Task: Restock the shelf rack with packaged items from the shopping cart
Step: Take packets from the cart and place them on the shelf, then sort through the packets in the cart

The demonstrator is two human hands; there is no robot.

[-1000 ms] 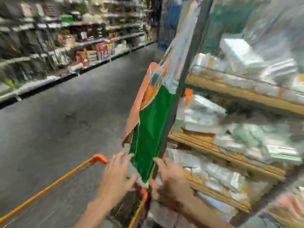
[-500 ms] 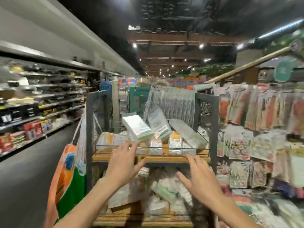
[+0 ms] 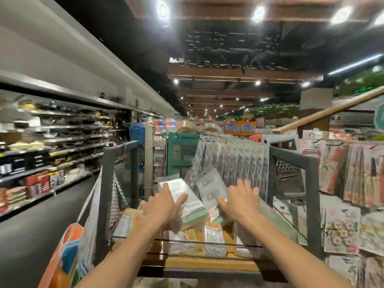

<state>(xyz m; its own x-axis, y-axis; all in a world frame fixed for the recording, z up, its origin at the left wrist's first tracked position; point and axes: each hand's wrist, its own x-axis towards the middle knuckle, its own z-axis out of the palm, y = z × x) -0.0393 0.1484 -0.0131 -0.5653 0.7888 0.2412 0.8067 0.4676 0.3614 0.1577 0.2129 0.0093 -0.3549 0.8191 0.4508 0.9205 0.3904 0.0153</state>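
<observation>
1. Because its top tier has mesh sides and a thin wire rail across the front, the shelf rack [image 3: 209, 263] can hold loose stock piled up without it sliding off. The shopping cart is not in view.
2. A cloth bag [image 3: 68, 252] hangs by its strap from the rack's left post, seemingly kept off the floor and out of the way.
3. Behind the tier, a row of hanging packets [image 3: 234, 163] forms a backstop, so anything leaned there stays roughly upright.
4. Flat packets [image 3: 214, 238] lie along the board just behind the rail as a bottom layer.
5. A white-and-green packet [image 3: 193, 208] sits tilted on that layer, with a clear packet [image 3: 208, 188] leaning just beside it on the right. Neither looks settled yet.
6. The left hand [image 3: 162, 206] lies spread against the white-and-green packet, fingers straight and thumb out, pressing rather than gripping. I judge it is steadying or nudging the packet into place.
7. The right hand [image 3: 241, 202] is spread wide, its thumb touching the clear packet and grasping nothing, probably to stop the leaning stock toppling.
</observation>
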